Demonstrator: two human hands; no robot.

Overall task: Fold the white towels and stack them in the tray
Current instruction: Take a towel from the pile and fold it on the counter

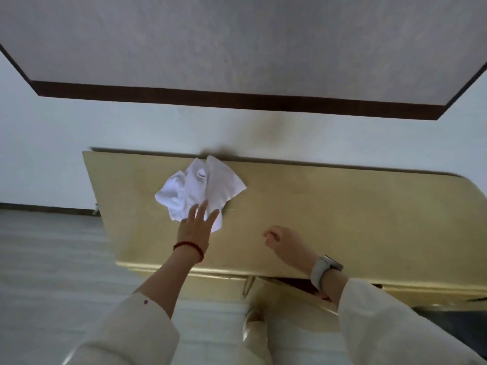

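A crumpled white towel [200, 189] lies on the yellow-wood table [342, 206], towards its far left. My left hand [196, 223] reaches out with straight, spread fingers, and the fingertips touch the towel's near edge. My right hand [283, 239] hovers over the table to the right of the towel, its fingers loosely curled and holding nothing. No tray is in view.
The table stands against a white wall [342, 138] with a dark smudge above the towel. Its near edge runs below my wrists. Grey floor [52, 246] lies to the left. A dark gap and a light panel show under the table's front edge.
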